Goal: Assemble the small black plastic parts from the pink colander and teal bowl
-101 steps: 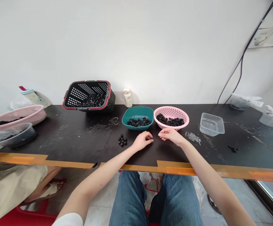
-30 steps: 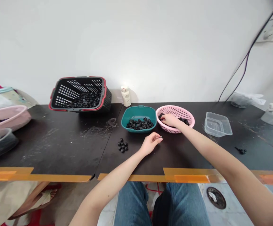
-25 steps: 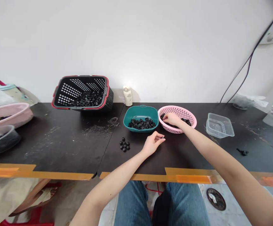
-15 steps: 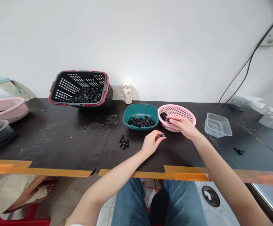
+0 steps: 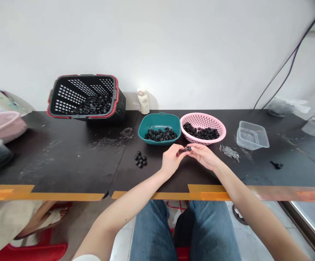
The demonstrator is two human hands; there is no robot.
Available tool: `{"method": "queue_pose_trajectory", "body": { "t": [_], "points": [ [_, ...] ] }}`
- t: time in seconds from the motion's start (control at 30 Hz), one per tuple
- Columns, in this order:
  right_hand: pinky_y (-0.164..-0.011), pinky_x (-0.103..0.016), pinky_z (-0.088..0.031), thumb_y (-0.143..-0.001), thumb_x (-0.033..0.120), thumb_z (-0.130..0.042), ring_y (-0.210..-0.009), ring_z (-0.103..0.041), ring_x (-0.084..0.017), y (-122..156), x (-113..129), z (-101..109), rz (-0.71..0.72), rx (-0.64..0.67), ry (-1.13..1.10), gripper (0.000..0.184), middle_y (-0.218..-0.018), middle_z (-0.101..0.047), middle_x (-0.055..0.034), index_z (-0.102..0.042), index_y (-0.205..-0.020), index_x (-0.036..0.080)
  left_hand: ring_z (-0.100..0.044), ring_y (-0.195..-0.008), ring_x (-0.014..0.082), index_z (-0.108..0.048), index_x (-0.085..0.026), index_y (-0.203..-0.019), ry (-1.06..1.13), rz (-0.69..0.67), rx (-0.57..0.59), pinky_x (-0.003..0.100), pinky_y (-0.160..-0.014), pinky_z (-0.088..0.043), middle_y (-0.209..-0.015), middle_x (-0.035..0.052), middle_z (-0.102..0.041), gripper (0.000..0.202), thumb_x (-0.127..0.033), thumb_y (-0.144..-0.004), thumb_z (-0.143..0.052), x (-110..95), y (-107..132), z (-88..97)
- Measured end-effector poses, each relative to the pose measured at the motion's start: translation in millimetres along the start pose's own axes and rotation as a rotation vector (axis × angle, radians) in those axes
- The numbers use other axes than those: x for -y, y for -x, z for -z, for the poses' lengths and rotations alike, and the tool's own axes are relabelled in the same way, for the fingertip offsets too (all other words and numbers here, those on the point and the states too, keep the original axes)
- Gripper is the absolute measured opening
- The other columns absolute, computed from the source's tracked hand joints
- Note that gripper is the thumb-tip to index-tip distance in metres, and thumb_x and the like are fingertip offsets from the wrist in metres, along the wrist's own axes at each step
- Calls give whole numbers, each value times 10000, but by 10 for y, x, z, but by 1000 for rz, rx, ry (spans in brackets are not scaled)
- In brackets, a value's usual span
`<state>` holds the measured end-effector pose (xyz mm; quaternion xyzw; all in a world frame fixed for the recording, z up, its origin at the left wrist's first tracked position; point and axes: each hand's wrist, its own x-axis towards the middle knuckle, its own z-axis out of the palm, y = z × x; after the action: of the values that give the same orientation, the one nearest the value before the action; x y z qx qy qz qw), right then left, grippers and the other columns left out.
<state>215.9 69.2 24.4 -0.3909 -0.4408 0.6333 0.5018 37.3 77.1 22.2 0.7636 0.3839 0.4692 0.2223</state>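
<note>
My left hand [image 5: 171, 159] pinches a small black part just in front of the two bowls. Meeting it fingertip to fingertip, my right hand [image 5: 203, 155] grips a small black round piece [image 5: 188, 148]; the fingers partly cover both parts. Behind the hands stand a teal basin [image 5: 142, 136] with black parts [image 5: 161, 135] and a pink perforated basket [image 5: 222, 132] with more black parts [image 5: 202, 131]. A small cluster of black round pieces [image 5: 140, 159] lies on the table to the left of my left hand.
A dark basket with red trim [image 5: 121, 105] holds black pieces at the back left. Near it stands a white bottle [image 5: 143, 102]. Rightward are a pile of small grey pins [image 5: 230, 152], a clear plastic tub [image 5: 252, 136] and a black clump [image 5: 277, 165]. Another person's legs show lower left.
My right hand has come out of the pink basket with a black piece and moved left to meet my left hand. The grey pins, hidden before, are now visible.
</note>
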Motion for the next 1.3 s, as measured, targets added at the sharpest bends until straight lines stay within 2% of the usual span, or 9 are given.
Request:
{"method": "queue_pose_trajectory", "body": {
  "t": [0.2,0.43,0.9,1.13,1.3],
  "points": [
    [-919,-360,-514,-721,364,-730,-916,-669,-177,13,-12,-19,15,-15,15,308,-1017,-710,-48,-702,-993,221,-527,-625,102,-636,-193,-906,-29,-1,8,224,-626,-437,-858,24,-631,272,-449,-845,-567,-14,-5,8],
    [-919,-330,-509,-731,332,-726,-892,-673,-158,-5,-47,7,13,-7,-5,274,-1005,-717,-33,-708,-986,235,-526,-619,98,-634,-195,-904,-52,-21,23,221,-621,-425,-853,16,-636,247,-426,-858,-558,-2,-2,-6],
    [-916,-369,-505,-674,307,-772,-906,-659,-176,-7,-62,0,37,-51,13,287,-960,-712,-31,-711,-942,220,-511,-597,90,-639,-195,-913,-109,-41,26,215,-602,-407,-843,7,-641,242,-417,-860,-559,32,2,-24],
    [-811,-317,-526,-640,263,-797,-867,-658,-166,-13,-71,-13,71,-93,42,269,-914,-722,-33,-703,-888,216,-536,-583,79,-637,-185,-889,-166,-147,-28,197,-566,-406,-790,-2,-654,240,-415,-842,-590,78,2,-37],
    [-795,-318,-532,-636,258,-799,-864,-665,-174,-3,-64,-35,105,-103,42,249,-929,-729,-41,-691,-856,214,-574,-604,85,-646,-182,-868,-215,-219,-71,191,-559,-414,-766,4,-666,236,-411,-835,-603,74,-4,-25]
  ]
}}
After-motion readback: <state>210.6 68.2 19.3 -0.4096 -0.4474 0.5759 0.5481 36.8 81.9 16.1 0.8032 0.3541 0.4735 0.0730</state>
